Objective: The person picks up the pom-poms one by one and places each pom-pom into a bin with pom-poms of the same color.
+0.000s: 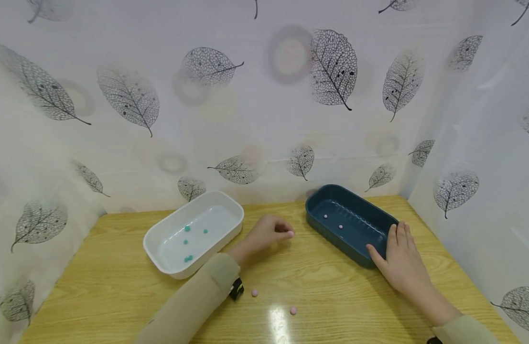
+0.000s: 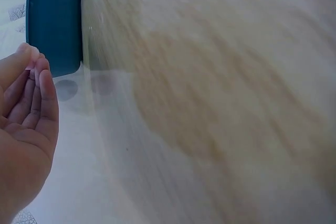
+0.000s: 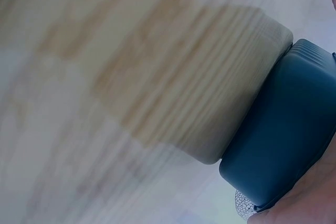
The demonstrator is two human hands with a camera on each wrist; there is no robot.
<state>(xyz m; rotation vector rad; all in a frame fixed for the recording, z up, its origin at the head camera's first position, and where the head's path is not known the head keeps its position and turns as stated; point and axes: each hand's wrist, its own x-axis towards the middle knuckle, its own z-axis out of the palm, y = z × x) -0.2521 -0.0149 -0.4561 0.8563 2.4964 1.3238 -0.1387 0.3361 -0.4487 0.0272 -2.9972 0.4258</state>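
Observation:
My left hand [image 1: 266, 234] pinches a small pink ball [image 1: 291, 233] between thumb and fingertips, in the air between the two trays. The left wrist view shows the same pink ball [image 2: 33, 56] at the fingertips. To its right lies a dark blue tray [image 1: 346, 246] holding two pink balls [image 1: 340, 227]. My right hand [image 1: 404, 263] rests on that tray's near right corner, fingers straight and spread from the thumb. In the right wrist view only part of this hand [image 3: 307, 198] shows, against the tray [image 3: 283, 124].
A white tray [image 1: 161, 265] with several green balls [image 1: 187, 228] stands on the left. Two loose pink balls, one [image 1: 254, 293] left of the other [image 1: 293, 310], lie on the wooden table [image 1: 333, 296] near the front. A leaf-patterned curtain [image 1: 264, 119] hangs behind.

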